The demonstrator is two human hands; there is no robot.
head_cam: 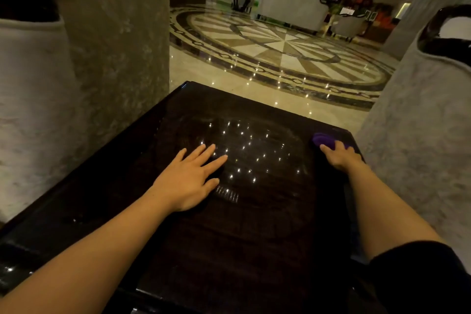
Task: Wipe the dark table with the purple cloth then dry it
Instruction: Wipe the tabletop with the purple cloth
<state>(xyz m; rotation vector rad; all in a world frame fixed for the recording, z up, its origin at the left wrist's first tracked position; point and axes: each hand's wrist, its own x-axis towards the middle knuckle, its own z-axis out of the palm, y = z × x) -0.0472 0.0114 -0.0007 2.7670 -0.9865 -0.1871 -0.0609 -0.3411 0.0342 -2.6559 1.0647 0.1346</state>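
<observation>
A dark, glossy wooden table (254,237) fills the lower half of the frame, seen from above by the person leaning over it. Ceiling lights reflect as small white dots near its centre, amid faint hazy streaks. The left hand (188,181), at centre frame, lies flat and open on the tabletop with fingers spread, holding nothing; it seems to brace the body. The right hand (339,158), at the right edge of the frame near the table's far right corner, presses down on a bunched purple cloth (323,140), fingers curled over it; how tightly it grips cannot be told. The cloth looks soft, light and limp, so it would likely crumple and slide easily on the polished surface, best held bunched under the palm with even pressure. Grey upholstered chair backs (114,33) rise at upper left and right. Beyond, in the upper centre, lies a marble floor (280,43) with a circular inlaid pattern.
</observation>
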